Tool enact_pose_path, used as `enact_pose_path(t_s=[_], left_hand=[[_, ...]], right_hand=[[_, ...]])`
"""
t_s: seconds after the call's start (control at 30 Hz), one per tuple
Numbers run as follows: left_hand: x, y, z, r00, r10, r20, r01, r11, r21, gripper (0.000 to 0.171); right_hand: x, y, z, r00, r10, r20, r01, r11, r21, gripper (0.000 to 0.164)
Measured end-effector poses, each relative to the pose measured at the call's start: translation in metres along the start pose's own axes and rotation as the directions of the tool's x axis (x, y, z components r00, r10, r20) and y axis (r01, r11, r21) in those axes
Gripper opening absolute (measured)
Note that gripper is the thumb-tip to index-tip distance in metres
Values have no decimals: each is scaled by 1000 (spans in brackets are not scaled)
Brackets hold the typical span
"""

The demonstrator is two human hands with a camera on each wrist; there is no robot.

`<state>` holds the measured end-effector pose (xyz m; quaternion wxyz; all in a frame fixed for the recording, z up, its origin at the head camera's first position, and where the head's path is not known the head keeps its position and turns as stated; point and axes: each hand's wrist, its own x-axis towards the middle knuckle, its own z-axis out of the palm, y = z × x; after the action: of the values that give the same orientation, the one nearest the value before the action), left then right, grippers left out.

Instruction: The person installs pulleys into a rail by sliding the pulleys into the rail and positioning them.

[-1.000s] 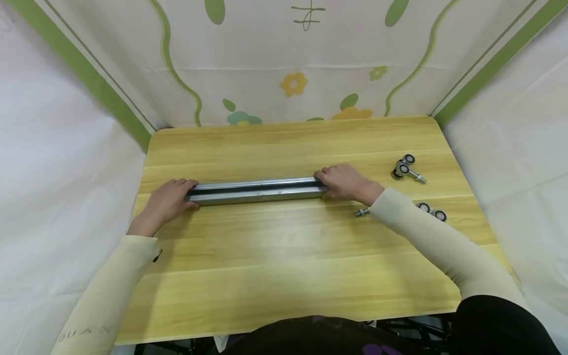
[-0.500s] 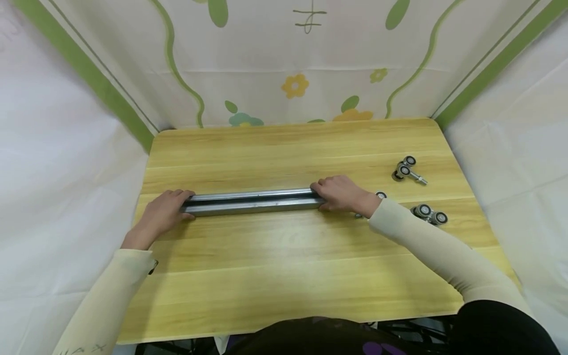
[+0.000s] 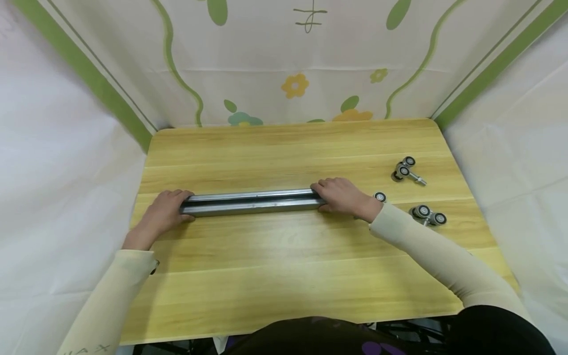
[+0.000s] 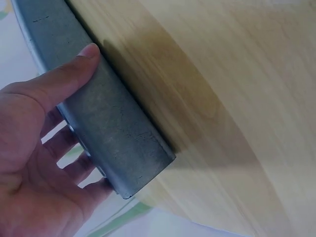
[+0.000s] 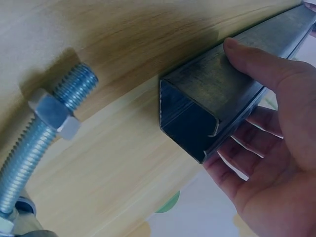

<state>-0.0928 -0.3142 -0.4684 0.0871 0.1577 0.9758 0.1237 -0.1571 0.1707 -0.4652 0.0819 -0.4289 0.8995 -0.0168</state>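
A grey steel C-channel track (image 3: 255, 209) lies crosswise on the wooden table, its slotted side facing up in the head view. My left hand (image 3: 164, 212) grips its left end, thumb on the near side and fingers over the far side. At the right end my right hand (image 3: 341, 197) holds it the same way. The right wrist view shows the track's hollow end (image 5: 185, 116) with two inturned lips. In the left wrist view the thumb (image 4: 74, 74) presses along the track's flat wall.
Roller trolleys with threaded bolts rest at the right: one farther back (image 3: 403, 170), another beside the right sleeve (image 3: 428, 215). A third trolley (image 3: 379, 196) is mostly hidden behind the right wrist; a bolt with a nut (image 5: 54, 116) is close in the right wrist view. White curtains flank the table (image 3: 284, 276).
Both hands have brought the track a little nearer to the body, mostly in the first half second. It has barely moved since, and both grips look the same.
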Motion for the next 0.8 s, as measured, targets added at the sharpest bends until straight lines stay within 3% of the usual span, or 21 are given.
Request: enact_pose_path(t_s=[0.23,0.5,0.8], left_hand=[[-1,-2,4,999,18,-52,-19,1000,-22,65],[0,-1,6,998,17,-66,-19,999,-25,64],[-2,-2,6,996,43,-79,-45,999,-23,64]], right_hand=[[-7,4,-1,999,41,13,-42,998,38,67],[-29,14,-6,987,147,58,-151,986,73,81],[-49,21,-1,981,185,52,-190,975,119,69]])
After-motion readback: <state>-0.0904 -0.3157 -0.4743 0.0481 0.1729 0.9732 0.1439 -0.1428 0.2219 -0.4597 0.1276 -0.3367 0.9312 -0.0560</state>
